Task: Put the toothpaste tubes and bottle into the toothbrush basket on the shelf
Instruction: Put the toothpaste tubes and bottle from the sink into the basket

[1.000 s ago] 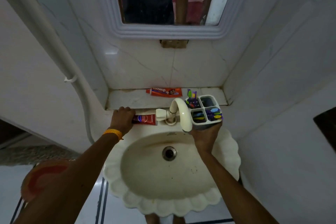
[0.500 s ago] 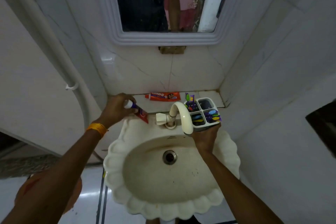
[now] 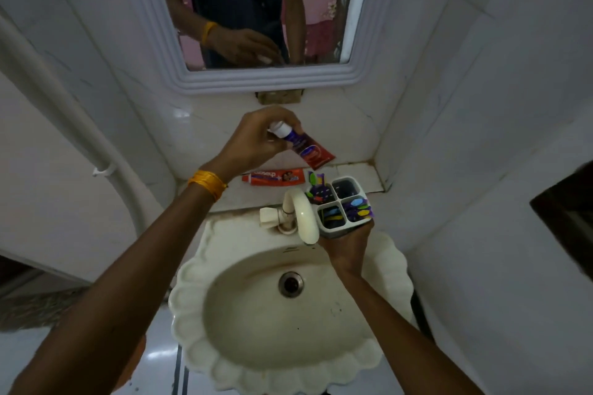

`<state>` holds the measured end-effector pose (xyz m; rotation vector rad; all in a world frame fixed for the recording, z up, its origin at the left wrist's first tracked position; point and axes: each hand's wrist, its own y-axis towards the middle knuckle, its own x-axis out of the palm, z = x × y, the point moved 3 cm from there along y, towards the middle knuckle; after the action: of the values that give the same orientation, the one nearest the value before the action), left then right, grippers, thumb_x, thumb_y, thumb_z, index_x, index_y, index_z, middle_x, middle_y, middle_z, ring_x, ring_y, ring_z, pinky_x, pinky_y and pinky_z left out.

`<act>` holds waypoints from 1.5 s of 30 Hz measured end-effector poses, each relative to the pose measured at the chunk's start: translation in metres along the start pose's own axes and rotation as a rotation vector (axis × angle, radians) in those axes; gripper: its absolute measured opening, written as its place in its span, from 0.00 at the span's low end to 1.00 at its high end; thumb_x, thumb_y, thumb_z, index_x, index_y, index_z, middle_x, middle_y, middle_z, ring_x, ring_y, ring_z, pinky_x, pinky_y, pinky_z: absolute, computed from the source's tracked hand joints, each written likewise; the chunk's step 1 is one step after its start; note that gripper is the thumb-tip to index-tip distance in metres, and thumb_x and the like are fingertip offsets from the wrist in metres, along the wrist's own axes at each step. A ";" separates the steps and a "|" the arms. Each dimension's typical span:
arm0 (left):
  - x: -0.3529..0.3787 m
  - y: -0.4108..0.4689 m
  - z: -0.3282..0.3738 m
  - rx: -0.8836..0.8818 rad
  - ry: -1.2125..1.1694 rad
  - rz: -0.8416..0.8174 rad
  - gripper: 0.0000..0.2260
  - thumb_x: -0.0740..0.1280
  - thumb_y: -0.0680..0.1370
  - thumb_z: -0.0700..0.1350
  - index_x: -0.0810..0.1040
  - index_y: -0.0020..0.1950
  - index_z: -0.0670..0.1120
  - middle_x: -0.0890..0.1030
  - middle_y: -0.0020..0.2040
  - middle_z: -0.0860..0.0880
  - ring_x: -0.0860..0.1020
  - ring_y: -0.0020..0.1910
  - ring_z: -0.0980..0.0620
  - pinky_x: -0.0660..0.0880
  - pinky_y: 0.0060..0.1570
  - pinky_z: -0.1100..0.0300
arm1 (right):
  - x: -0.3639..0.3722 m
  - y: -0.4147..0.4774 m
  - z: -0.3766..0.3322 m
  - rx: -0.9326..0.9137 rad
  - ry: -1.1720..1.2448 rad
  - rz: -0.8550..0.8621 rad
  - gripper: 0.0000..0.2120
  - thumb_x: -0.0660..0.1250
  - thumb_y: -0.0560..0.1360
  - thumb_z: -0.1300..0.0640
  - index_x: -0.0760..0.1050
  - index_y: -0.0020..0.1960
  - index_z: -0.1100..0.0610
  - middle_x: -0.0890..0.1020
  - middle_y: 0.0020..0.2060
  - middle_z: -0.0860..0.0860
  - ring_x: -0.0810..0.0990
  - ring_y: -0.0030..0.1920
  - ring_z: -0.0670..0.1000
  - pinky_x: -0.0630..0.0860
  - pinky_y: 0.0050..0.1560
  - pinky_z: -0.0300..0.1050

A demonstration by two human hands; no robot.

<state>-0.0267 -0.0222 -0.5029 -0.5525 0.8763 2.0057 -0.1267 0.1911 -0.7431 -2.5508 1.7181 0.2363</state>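
My left hand grips a red and purple toothpaste tube near its white cap, held in the air above the shelf with its flat end pointing down to the right. My right hand holds the white four-compartment toothbrush basket from below, beside the tap. Coloured toothbrushes fill three compartments; the far right compartment looks dark. An orange toothpaste tube lies flat on the shelf, just left of the basket. No bottle is visible.
A cream tap curves over the scalloped wash basin, touching the basket's left side. A framed mirror hangs above the shelf. White tiled walls close in on both sides, and a white pipe runs down the left wall.
My left hand picked the red tube up from the basin's back edge and raised it up and to the right, above the shelf. The basket stayed in my right hand by the tap.
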 end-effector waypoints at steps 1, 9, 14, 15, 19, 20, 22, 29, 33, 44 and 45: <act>0.009 0.009 0.006 0.024 0.009 -0.024 0.13 0.74 0.72 0.35 0.80 0.56 0.40 0.81 0.58 0.45 0.78 0.58 0.53 0.77 0.52 0.70 | 0.001 0.001 0.001 0.005 0.007 -0.008 0.56 0.88 0.54 0.68 0.62 0.73 0.56 0.77 0.69 0.57 0.81 0.68 0.52 0.81 0.67 0.57; 0.089 0.038 0.019 0.133 0.184 -0.316 0.13 0.73 0.67 0.32 0.83 0.49 0.43 0.84 0.53 0.46 0.81 0.53 0.48 0.79 0.53 0.54 | -0.008 0.001 0.003 0.000 -0.008 -0.012 0.57 0.88 0.53 0.68 0.62 0.75 0.60 0.75 0.67 0.51 0.76 0.67 0.34 0.78 0.68 0.38; 0.126 0.038 0.016 0.106 0.259 -0.470 0.13 0.71 0.68 0.31 0.84 0.48 0.44 0.84 0.54 0.47 0.81 0.53 0.47 0.77 0.54 0.53 | -0.009 0.002 0.000 0.011 -0.051 -0.013 0.58 0.89 0.51 0.62 0.62 0.74 0.60 0.75 0.68 0.54 0.78 0.68 0.43 0.78 0.69 0.43; 0.133 0.038 0.014 0.097 0.266 -0.483 0.12 0.71 0.69 0.32 0.84 0.49 0.44 0.84 0.54 0.46 0.81 0.54 0.47 0.77 0.54 0.53 | -0.010 0.002 0.001 0.018 -0.054 -0.014 0.58 0.89 0.51 0.61 0.62 0.74 0.60 0.75 0.68 0.54 0.78 0.68 0.47 0.79 0.69 0.46; 0.150 0.043 0.005 0.042 0.314 -0.496 0.10 0.69 0.71 0.32 0.85 0.47 0.43 0.85 0.52 0.45 0.82 0.53 0.46 0.77 0.54 0.54 | -0.011 0.002 -0.002 0.035 -0.043 -0.013 0.58 0.89 0.52 0.62 0.62 0.75 0.58 0.75 0.69 0.53 0.78 0.69 0.50 0.79 0.70 0.49; 0.152 0.045 0.004 0.035 0.327 -0.485 0.11 0.68 0.72 0.31 0.85 0.47 0.43 0.86 0.51 0.44 0.82 0.52 0.45 0.78 0.54 0.53 | -0.011 0.002 -0.004 0.037 -0.040 -0.008 0.58 0.89 0.52 0.62 0.62 0.75 0.58 0.75 0.69 0.53 0.78 0.70 0.50 0.79 0.70 0.49; 0.157 0.050 0.003 0.017 0.348 -0.477 0.13 0.66 0.72 0.30 0.85 0.48 0.43 0.86 0.51 0.44 0.82 0.52 0.45 0.78 0.54 0.53 | -0.013 0.001 -0.004 0.035 -0.044 0.005 0.58 0.88 0.51 0.61 0.62 0.74 0.58 0.76 0.69 0.54 0.78 0.70 0.51 0.79 0.70 0.54; 0.149 0.048 -0.021 -0.085 0.307 -0.286 0.12 0.64 0.74 0.33 0.85 0.50 0.43 0.86 0.51 0.45 0.83 0.51 0.45 0.76 0.53 0.57 | -0.020 0.002 -0.006 0.028 -0.030 -0.024 0.55 0.88 0.53 0.62 0.63 0.73 0.58 0.78 0.67 0.53 0.79 0.69 0.47 0.79 0.69 0.51; 0.116 0.026 -0.074 -0.370 0.261 -0.130 0.12 0.64 0.72 0.33 0.84 0.50 0.42 0.86 0.51 0.43 0.82 0.52 0.44 0.73 0.51 0.61 | -0.019 0.006 -0.003 0.002 -0.013 -0.033 0.52 0.87 0.54 0.72 0.63 0.71 0.63 0.79 0.65 0.55 0.81 0.66 0.45 0.79 0.66 0.39; 0.108 -0.037 -0.190 -0.577 0.517 -0.250 0.21 0.66 0.74 0.39 0.75 0.67 0.43 0.79 0.63 0.39 0.77 0.61 0.35 0.76 0.60 0.46 | -0.015 0.004 -0.002 -0.046 0.031 -0.101 0.52 0.85 0.56 0.76 0.59 0.72 0.73 0.76 0.68 0.65 0.77 0.63 0.29 0.73 0.62 0.25; 0.111 -0.036 -0.190 -0.566 0.559 -0.259 0.21 0.66 0.75 0.39 0.74 0.68 0.44 0.78 0.63 0.39 0.76 0.60 0.35 0.75 0.60 0.46 | -0.015 0.004 -0.003 -0.047 0.027 -0.107 0.52 0.85 0.56 0.76 0.60 0.72 0.73 0.77 0.68 0.64 0.77 0.63 0.29 0.73 0.62 0.25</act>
<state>-0.0456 -0.0923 -0.7130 -1.5180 0.4907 1.8684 -0.1354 0.2026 -0.7379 -2.6811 1.5969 0.2404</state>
